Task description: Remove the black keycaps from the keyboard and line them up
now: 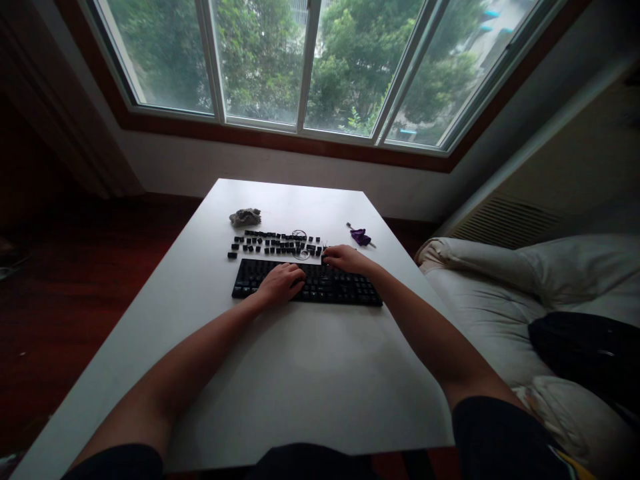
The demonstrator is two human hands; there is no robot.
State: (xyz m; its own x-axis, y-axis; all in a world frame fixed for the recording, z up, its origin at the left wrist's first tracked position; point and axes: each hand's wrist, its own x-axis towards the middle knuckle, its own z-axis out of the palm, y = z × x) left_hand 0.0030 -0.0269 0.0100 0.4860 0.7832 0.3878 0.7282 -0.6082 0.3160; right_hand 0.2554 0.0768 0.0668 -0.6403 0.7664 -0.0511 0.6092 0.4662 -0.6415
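A black keyboard [345, 288] lies across the white table. My left hand [281, 283] rests on its middle, fingers bent over the keys and thumb apart from them; I see nothing held there. Just past the keyboard's back edge, my right hand [345, 259] has its fingertips closed together on a small dark keycap [325, 256], partly hidden by the fingers. Loose black keycaps [280, 245] are laid out in rows behind the keyboard. Two thin wire loops, a far wire loop [299, 234] and a near wire loop [302, 255], lie among these rows.
On the white table [300, 373], a crumpled grey cloth [245, 217] sits at the back left. A purple cloth [361, 237] wrapped round a thin stick lies at the back right. A pale sofa [490, 287] with a dark bag [585, 347] stands to the right.
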